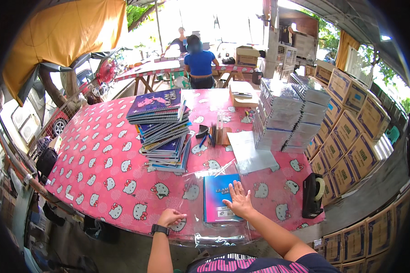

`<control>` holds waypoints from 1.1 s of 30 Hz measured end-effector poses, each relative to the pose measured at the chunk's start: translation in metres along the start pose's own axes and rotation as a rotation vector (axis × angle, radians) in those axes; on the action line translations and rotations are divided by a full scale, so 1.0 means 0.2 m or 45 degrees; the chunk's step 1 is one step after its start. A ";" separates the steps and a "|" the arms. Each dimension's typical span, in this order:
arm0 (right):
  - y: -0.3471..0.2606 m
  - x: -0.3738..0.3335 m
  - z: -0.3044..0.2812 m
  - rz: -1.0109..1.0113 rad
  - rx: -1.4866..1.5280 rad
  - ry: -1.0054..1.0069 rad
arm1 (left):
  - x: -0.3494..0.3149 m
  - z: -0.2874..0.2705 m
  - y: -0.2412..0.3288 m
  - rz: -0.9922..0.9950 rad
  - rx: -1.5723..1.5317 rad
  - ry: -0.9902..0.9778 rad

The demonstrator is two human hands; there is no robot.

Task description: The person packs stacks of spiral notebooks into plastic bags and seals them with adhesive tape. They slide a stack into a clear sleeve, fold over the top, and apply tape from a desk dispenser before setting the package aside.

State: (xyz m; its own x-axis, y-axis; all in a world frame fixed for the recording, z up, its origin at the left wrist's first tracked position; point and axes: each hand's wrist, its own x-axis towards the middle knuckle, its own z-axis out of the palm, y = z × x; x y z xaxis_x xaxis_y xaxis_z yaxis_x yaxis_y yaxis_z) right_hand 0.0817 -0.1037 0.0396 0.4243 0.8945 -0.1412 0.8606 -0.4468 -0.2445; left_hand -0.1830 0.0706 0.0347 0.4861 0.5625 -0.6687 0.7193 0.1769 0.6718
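Observation:
A spiral notebook (pixel 214 209) with a blue and pink cover lies at the near side of the table, in front of me. Clear plastic (pixel 218 238) spreads around it, shiny at the table's front edge; it looks like a bag or sleeve. My right hand (pixel 239 200) rests flat on the notebook's right side, fingers stretched out. To the left of the plastic, my left hand (pixel 171 217), with a dark watch on the wrist, has its fingers pinched together near the plastic's edge. Whatever is between those fingertips is too small to make out.
On the pink patterned tablecloth (pixel 95 159) stand a leaning notebook pile (pixel 161 132), tall stacks of wrapped notebooks (pixel 278 113), a white sheet (pixel 250 152), pens (pixel 203 140) and a black tape dispenser (pixel 310 195). Cartons (pixel 346 141) rise at right. Two people sit beyond.

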 end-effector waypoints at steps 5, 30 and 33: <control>-0.06 0.00 -0.04 0.115 -0.138 0.024 | -0.04 0.04 -0.11 0.274 -0.888 -0.002; -0.04 0.14 -0.09 0.054 0.866 0.100 | 0.50 0.30 0.57 0.538 -0.639 0.425; -0.16 0.20 -0.08 0.007 0.892 0.026 | 0.79 0.15 0.61 0.922 -0.577 0.672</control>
State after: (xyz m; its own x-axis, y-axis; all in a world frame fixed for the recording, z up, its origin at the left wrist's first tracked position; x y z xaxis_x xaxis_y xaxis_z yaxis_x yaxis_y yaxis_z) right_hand 0.0750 -0.0538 0.0571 0.4389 0.8894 -0.1278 0.4771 -0.3511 -0.8057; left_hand -0.0041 0.1559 0.0014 0.3707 0.9231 0.1021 0.0273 -0.1207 0.9923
